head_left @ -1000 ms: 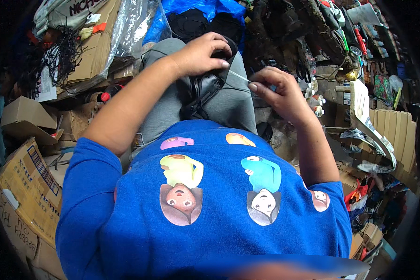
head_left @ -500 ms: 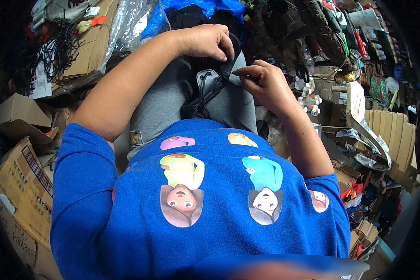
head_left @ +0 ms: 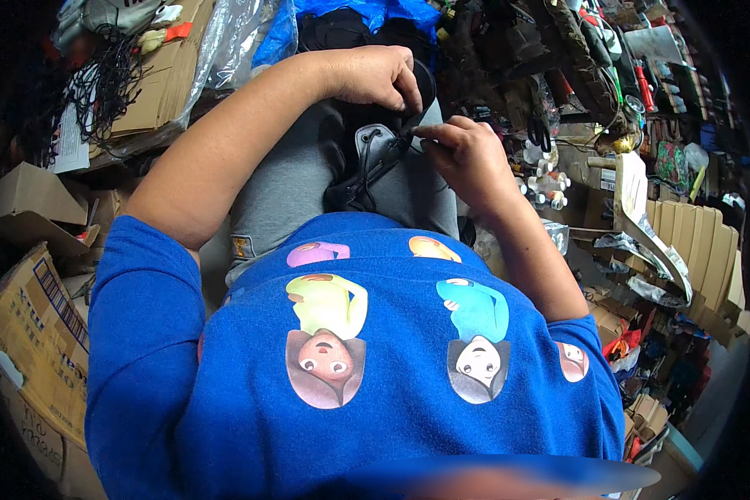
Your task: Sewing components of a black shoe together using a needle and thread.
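A black shoe (head_left: 357, 187) lies on my lap between my grey-trousered thighs, with its grey eyelet flap (head_left: 376, 140) and dark laces (head_left: 363, 172) facing up. My left hand (head_left: 382, 77) curls over the far part of the shoe, its fingers bent down and closed against the dark material. Beyond those fingers runs a curved black edge (head_left: 426, 92). Just right of the flap, my right hand (head_left: 473, 154) is closed in a pinch, thumb against forefinger. Whatever is between those fingertips is too small and dark to name. The left fingertips are partly hidden.
Flattened cardboard (head_left: 162, 87) under clear plastic and a tangle of black cords (head_left: 108, 87) lie at the far left. Open cardboard boxes (head_left: 37, 208) stand at left. Several small white bottles (head_left: 547, 182), tools and a beige slatted plastic piece (head_left: 692, 250) crowd the right.
My right hand has shifted slightly, its fingertips still close to the shoe's flap. The thin light line seen at those fingertips before no longer shows. My left hand stays nearly in place.
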`<state>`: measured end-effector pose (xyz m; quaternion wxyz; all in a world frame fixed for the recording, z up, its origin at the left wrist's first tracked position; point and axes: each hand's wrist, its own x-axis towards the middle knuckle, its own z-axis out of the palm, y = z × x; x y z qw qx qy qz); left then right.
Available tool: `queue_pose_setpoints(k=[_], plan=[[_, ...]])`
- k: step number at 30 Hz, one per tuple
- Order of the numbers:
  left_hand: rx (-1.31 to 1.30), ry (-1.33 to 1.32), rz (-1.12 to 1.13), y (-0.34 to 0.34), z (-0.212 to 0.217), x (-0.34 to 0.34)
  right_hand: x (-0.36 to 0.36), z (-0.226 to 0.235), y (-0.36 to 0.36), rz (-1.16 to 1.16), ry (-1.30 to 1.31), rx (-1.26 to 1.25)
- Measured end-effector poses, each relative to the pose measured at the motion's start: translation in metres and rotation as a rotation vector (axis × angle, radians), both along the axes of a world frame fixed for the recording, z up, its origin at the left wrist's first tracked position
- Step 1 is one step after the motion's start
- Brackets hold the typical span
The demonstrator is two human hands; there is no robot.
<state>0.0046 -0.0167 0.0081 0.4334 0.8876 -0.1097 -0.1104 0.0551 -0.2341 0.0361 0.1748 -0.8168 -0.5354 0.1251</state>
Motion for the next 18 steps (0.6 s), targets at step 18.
queue_pose_setpoints(k=[18], plan=[[0.012,0.039,-0.078,0.004,0.000,0.000,0.003,-0.005,-0.014,-0.141,0.425,0.031]])
